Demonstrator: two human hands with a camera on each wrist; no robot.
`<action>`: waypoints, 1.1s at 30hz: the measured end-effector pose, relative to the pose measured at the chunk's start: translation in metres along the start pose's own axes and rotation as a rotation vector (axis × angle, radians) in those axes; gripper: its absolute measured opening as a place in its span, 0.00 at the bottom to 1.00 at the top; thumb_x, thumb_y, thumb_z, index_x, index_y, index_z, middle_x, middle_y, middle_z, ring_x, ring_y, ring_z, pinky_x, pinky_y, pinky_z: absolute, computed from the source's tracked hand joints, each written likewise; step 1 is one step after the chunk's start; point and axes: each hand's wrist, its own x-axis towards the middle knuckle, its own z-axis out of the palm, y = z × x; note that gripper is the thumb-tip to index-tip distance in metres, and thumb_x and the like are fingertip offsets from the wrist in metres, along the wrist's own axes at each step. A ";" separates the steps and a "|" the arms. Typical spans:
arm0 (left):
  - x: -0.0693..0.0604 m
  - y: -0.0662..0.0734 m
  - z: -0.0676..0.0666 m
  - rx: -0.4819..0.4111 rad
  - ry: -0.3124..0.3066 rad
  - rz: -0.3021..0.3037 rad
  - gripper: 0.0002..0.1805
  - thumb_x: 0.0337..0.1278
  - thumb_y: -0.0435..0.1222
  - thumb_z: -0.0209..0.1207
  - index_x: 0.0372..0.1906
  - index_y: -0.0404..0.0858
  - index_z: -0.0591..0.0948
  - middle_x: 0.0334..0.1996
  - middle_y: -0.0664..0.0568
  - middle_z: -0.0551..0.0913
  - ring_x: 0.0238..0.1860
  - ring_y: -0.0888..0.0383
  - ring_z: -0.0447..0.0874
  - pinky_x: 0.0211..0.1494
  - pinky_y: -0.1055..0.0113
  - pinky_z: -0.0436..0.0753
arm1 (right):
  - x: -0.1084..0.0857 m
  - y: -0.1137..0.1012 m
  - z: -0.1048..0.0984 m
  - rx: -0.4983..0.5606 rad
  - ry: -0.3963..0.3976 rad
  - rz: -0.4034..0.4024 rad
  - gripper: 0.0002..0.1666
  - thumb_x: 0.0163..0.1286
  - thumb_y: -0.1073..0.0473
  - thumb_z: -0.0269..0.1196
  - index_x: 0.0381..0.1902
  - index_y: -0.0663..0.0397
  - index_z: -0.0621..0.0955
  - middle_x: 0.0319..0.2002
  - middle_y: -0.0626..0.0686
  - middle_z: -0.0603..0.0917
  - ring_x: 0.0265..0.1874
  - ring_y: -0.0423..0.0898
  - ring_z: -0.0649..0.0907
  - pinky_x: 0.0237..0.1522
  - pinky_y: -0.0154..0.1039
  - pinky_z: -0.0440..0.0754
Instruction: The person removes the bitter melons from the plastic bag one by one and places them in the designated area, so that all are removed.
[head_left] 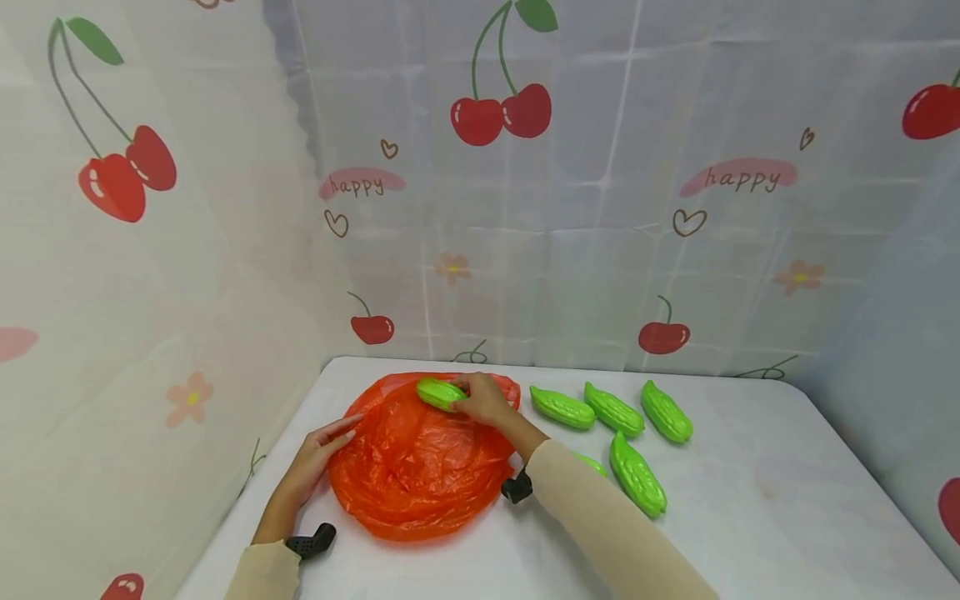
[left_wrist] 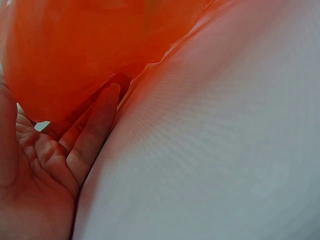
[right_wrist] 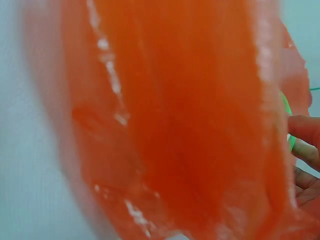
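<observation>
A red plastic bag (head_left: 420, 483) lies spread out on the white table, its mouth facing up. Over its far part, my right hand (head_left: 486, 400) grips a bright green bitter melon (head_left: 437, 393) by its right end. At the bag's left edge, my left hand (head_left: 315, 462) rests against the plastic. The left wrist view shows the fingers (left_wrist: 97, 120) of that hand extended, some behind the thin film. In the right wrist view the bag (right_wrist: 185, 125) covers most of the picture, leaving a sliver of green beside the right hand (right_wrist: 307, 150).
Several more bitter melons (head_left: 637, 477) lie on the table (head_left: 765, 500) right of the bag. One bitter melon (head_left: 592, 463) is partly hidden by the right sleeve. A cherry-printed curtain (head_left: 540, 208) hangs behind the table and along its sides.
</observation>
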 end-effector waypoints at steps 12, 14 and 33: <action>0.000 0.001 0.001 0.003 0.023 0.004 0.25 0.74 0.43 0.56 0.71 0.39 0.75 0.74 0.44 0.67 0.62 0.69 0.72 0.58 0.75 0.78 | -0.021 -0.018 -0.017 -0.003 -0.025 -0.065 0.25 0.63 0.63 0.73 0.58 0.62 0.84 0.51 0.57 0.87 0.51 0.52 0.84 0.56 0.48 0.81; 0.000 0.001 0.001 0.003 0.027 0.001 0.25 0.74 0.43 0.57 0.71 0.39 0.75 0.74 0.44 0.68 0.63 0.68 0.72 0.58 0.75 0.78 | -0.025 -0.021 -0.021 0.013 -0.024 -0.078 0.25 0.63 0.64 0.73 0.58 0.62 0.83 0.52 0.57 0.87 0.52 0.52 0.84 0.56 0.49 0.81; 0.000 -0.001 0.000 -0.003 0.019 0.032 0.24 0.76 0.38 0.53 0.71 0.35 0.74 0.73 0.38 0.67 0.61 0.71 0.73 0.58 0.76 0.77 | -0.074 -0.048 -0.060 0.020 0.000 -0.152 0.25 0.66 0.60 0.72 0.61 0.56 0.83 0.53 0.53 0.87 0.49 0.49 0.84 0.49 0.42 0.85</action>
